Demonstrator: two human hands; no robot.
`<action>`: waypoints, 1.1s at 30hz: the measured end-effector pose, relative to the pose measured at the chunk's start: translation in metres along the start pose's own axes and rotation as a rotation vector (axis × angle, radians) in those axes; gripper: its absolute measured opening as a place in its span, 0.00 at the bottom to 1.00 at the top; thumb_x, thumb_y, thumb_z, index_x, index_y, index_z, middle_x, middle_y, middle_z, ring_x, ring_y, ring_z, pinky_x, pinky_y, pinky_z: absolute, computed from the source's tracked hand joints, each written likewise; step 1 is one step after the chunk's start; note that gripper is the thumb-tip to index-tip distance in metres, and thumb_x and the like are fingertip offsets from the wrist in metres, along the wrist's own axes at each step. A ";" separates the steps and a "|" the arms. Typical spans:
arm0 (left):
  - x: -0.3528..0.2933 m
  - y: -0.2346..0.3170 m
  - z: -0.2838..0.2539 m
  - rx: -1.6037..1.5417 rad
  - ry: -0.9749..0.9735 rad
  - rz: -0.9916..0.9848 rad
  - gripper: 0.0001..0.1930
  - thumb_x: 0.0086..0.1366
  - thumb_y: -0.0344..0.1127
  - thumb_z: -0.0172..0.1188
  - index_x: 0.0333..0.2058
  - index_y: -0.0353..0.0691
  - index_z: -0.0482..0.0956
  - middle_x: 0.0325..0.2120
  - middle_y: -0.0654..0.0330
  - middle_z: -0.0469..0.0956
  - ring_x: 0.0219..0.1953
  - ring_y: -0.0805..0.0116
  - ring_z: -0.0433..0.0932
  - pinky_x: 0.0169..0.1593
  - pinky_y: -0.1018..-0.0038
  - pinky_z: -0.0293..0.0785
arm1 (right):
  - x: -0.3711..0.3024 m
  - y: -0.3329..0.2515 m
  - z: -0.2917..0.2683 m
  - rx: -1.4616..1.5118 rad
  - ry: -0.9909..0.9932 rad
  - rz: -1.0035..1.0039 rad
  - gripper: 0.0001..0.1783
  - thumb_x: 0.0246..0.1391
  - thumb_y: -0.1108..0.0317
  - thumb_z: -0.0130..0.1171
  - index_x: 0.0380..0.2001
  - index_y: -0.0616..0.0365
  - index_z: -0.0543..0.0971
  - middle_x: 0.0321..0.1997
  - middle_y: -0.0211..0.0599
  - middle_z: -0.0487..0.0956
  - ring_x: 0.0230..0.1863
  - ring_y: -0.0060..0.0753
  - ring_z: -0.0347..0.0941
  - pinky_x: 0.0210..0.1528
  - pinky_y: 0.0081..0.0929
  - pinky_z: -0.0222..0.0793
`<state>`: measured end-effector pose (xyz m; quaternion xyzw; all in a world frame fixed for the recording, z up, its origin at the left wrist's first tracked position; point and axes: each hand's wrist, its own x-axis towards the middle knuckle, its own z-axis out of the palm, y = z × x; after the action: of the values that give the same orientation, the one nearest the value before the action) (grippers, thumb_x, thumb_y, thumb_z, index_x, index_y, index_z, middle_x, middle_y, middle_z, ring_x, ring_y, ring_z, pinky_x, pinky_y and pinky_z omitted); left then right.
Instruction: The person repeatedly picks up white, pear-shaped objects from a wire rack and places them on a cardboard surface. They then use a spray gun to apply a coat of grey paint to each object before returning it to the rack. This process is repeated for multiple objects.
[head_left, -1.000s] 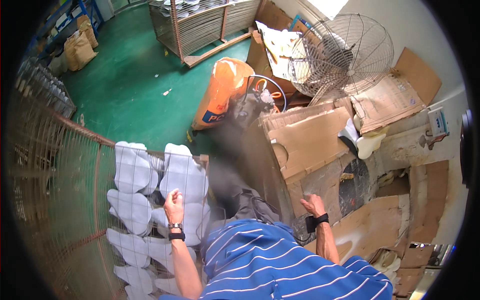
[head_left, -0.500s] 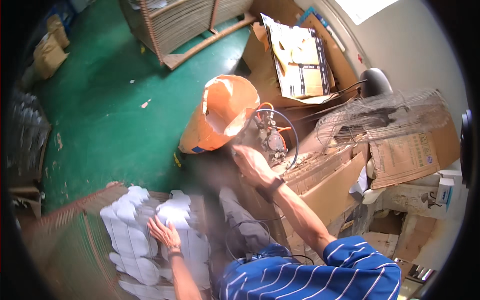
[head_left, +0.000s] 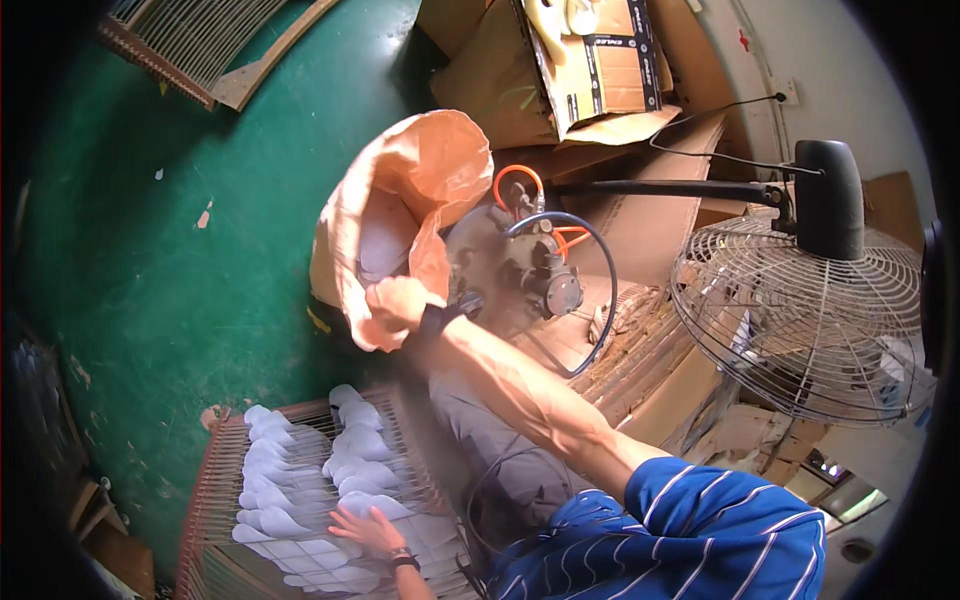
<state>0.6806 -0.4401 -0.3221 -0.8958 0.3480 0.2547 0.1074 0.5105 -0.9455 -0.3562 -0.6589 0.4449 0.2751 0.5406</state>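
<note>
A large tan paper bag (head_left: 340,230) stands with its mouth wide. Pale flat rounded pieces (head_left: 385,235) lie inside it. My right hand (head_left: 398,303) is closed on the bag's near rim, where the paper folds around the fingers. Below, flat white pieces (head_left: 290,545), rounded and shaped like insoles, lie overlapping in two rows on a wire rack (head_left: 215,480). My left hand (head_left: 370,530) rests over the right-hand row with its fingers spread, holding nothing.
Right of the bag sits a grimy metal device (head_left: 550,285) with orange and blue hoses. A caged fan (head_left: 800,310) stands at the right among flattened cardboard. An upright carton (head_left: 610,75) is at the back; another rack (head_left: 225,60) stands far left on the green floor.
My right hand has moved left onto the bag's rim, and the bag's mouth has tipped toward me. My left hand has shifted nearer along the white pieces. The whole view has swung.
</note>
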 end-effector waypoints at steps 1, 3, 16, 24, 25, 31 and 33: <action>0.002 0.003 -0.003 -0.001 -0.007 0.006 0.44 0.73 0.65 0.40 0.71 0.30 0.52 0.75 0.44 0.44 0.77 0.37 0.28 0.76 0.44 0.36 | 0.008 0.006 -0.007 -0.007 0.014 0.021 0.15 0.60 0.59 0.58 0.46 0.49 0.87 0.45 0.38 0.86 0.46 0.46 0.84 0.44 0.51 0.80; 0.005 0.006 -0.005 -0.006 -0.023 0.020 0.45 0.73 0.65 0.40 0.71 0.28 0.51 0.75 0.44 0.43 0.77 0.37 0.27 0.75 0.44 0.36 | 0.025 0.015 -0.019 -0.019 0.042 0.058 0.15 0.61 0.59 0.58 0.46 0.49 0.86 0.46 0.39 0.86 0.47 0.46 0.83 0.44 0.52 0.79; 0.009 -0.005 0.004 0.035 -0.035 0.053 0.44 0.75 0.62 0.40 0.72 0.28 0.46 0.76 0.44 0.38 0.76 0.37 0.27 0.75 0.43 0.35 | 0.252 0.077 0.001 -0.155 0.266 0.390 0.22 0.65 0.56 0.52 0.60 0.43 0.79 0.74 0.39 0.65 0.72 0.58 0.59 0.54 0.69 0.71; -0.005 -0.035 0.028 0.022 0.049 0.049 0.48 0.72 0.72 0.36 0.74 0.35 0.48 0.75 0.44 0.45 0.75 0.33 0.34 0.73 0.38 0.36 | 0.293 0.119 0.083 -0.516 0.383 0.113 0.25 0.70 0.54 0.43 0.65 0.39 0.75 0.78 0.33 0.58 0.78 0.58 0.45 0.60 0.75 0.60; -0.006 -0.036 0.029 0.025 0.056 0.050 0.48 0.71 0.72 0.36 0.74 0.35 0.49 0.75 0.44 0.45 0.75 0.33 0.34 0.73 0.38 0.36 | 0.286 0.123 0.089 -0.490 0.458 0.081 0.23 0.67 0.55 0.45 0.60 0.43 0.78 0.76 0.35 0.60 0.76 0.58 0.49 0.58 0.70 0.63; 0.000 -0.039 0.026 0.037 0.049 0.050 0.48 0.71 0.73 0.35 0.74 0.36 0.50 0.75 0.46 0.48 0.75 0.35 0.36 0.73 0.39 0.36 | 0.261 0.141 0.100 -0.134 0.782 -0.042 0.33 0.51 0.57 0.64 0.59 0.59 0.74 0.68 0.52 0.66 0.67 0.64 0.61 0.51 0.57 0.73; -0.002 -0.033 0.021 0.051 0.028 0.025 0.48 0.71 0.73 0.35 0.73 0.36 0.51 0.74 0.46 0.49 0.75 0.35 0.37 0.73 0.39 0.36 | 0.260 0.133 0.097 0.001 0.855 0.160 0.45 0.48 0.54 0.69 0.65 0.63 0.66 0.70 0.58 0.63 0.67 0.66 0.61 0.54 0.60 0.71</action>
<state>0.6932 -0.4070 -0.3383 -0.8918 0.3672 0.2345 0.1222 0.5221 -0.9304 -0.6639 -0.6768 0.6786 0.0183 0.2848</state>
